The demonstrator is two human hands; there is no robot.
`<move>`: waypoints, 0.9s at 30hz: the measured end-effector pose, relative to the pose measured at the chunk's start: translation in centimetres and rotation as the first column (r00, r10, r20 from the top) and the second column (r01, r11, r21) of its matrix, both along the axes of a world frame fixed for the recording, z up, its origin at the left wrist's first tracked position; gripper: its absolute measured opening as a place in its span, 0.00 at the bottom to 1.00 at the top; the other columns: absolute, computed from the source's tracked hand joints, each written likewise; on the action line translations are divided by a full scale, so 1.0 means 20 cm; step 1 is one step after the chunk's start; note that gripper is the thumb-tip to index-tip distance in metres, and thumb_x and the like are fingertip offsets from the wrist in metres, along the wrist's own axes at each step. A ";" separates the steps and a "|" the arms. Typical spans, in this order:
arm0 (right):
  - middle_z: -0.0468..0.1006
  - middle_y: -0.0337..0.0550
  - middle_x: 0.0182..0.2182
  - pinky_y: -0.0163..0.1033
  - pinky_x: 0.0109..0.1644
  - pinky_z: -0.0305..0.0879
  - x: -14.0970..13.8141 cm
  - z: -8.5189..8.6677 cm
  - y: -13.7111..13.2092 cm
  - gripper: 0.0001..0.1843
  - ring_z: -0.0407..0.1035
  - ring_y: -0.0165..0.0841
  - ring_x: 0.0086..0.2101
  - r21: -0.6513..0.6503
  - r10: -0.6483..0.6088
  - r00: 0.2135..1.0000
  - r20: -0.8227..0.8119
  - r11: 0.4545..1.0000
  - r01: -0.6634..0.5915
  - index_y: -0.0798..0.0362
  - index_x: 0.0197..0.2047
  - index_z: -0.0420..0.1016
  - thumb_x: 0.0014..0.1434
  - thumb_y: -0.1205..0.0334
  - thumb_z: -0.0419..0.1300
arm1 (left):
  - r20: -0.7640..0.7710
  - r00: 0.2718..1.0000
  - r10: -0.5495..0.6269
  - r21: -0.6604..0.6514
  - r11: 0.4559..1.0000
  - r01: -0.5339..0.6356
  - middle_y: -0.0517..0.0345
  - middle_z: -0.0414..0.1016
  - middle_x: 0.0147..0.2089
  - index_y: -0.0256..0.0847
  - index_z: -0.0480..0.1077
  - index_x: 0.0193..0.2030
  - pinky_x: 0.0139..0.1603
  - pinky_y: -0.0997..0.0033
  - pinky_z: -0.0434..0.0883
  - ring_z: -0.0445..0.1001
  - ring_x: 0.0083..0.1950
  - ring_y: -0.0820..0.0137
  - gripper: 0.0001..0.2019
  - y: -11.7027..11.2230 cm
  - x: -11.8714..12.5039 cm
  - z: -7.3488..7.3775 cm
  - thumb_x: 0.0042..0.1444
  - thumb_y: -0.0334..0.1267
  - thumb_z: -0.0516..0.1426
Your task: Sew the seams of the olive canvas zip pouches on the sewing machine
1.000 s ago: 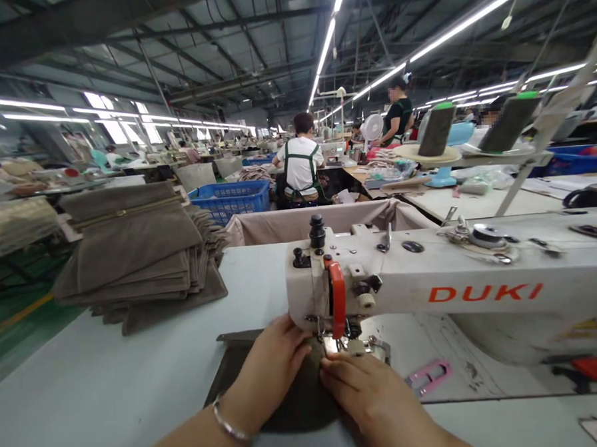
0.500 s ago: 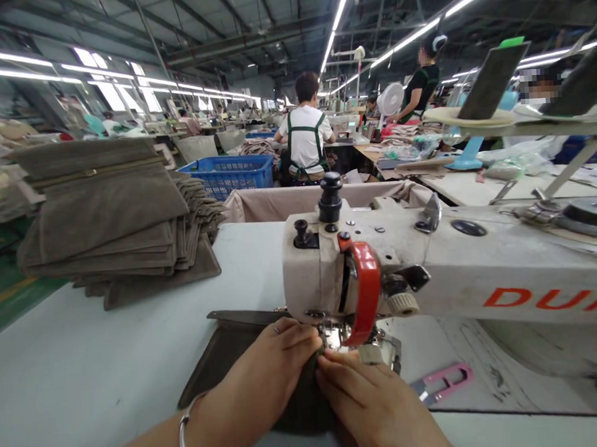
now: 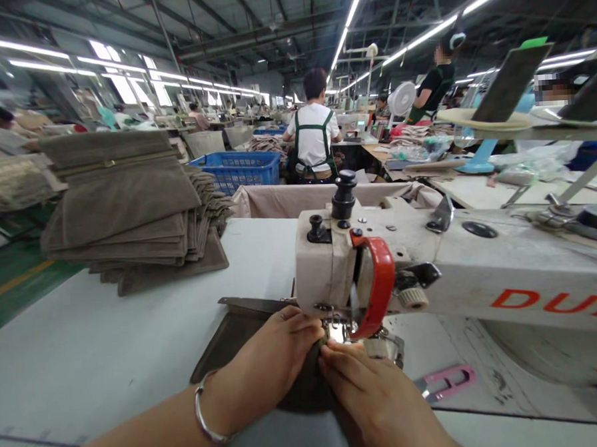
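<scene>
Brown fabric (image 3: 225,342), mostly hidden, lies under left hand (image 3: 272,363) and right hand (image 3: 375,399) pressing it flat.

"DU" on sewing machine (image 3: 481,267)

dark fabric (image 3: 233,339): partly under fingers (image 3: 304,328) | sewing machine (image 3: 481,274): cut off right

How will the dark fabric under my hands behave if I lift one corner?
Probably floppy: the dark fabric lies flat and thin beneath the left hand and right hand. Likely light. Its matte surface probably won't slide easily on the table.
</scene>
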State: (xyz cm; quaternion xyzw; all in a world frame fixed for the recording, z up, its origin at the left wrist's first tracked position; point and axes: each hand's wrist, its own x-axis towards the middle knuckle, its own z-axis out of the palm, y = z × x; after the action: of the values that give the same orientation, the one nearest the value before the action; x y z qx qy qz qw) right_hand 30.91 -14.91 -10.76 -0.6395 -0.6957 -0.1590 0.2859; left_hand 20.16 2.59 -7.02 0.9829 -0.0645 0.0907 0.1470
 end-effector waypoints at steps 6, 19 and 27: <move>0.79 0.47 0.49 0.43 0.52 0.72 0.01 0.03 -0.01 0.17 0.73 0.40 0.50 -0.050 0.024 0.996 -0.088 0.998 -0.028 0.58 0.54 0.74 0.64 0.72 0.51 | -0.054 0.998 -0.015 0.068 0.998 0.019 0.52 0.74 0.57 0.40 0.70 0.54 0.69 0.56 0.59 0.67 0.62 0.63 0.14 0.00 -0.03 -0.01 0.64 0.26 0.52; 0.75 0.49 0.41 0.51 0.42 0.72 0.23 0.14 -0.13 0.13 0.72 0.43 0.39 -0.415 -0.419 0.881 -0.219 0.857 0.304 0.53 0.46 0.70 0.58 0.71 0.62 | 0.034 0.997 -0.062 0.086 0.995 0.059 0.47 0.70 0.63 0.32 0.67 0.60 0.66 0.59 0.66 0.66 0.65 0.61 0.23 -0.07 -0.19 0.03 0.57 0.28 0.55; 0.77 0.46 0.40 0.41 0.47 0.70 0.05 0.13 -0.08 0.09 0.71 0.37 0.44 -0.153 0.182 0.967 -0.179 0.965 -0.210 0.53 0.45 0.72 0.63 0.71 0.55 | 0.058 0.994 -0.088 0.215 0.974 0.073 0.54 0.70 0.63 0.34 0.63 0.63 0.67 0.71 0.63 0.65 0.64 0.70 0.25 -0.06 -0.16 0.00 0.59 0.20 0.48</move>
State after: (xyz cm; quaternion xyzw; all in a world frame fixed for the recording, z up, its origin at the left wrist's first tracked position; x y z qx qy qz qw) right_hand 31.91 -16.51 -8.07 -0.6002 -0.7411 -0.0165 0.3003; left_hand 17.05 1.38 -6.99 0.9859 -0.1184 0.1102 0.0425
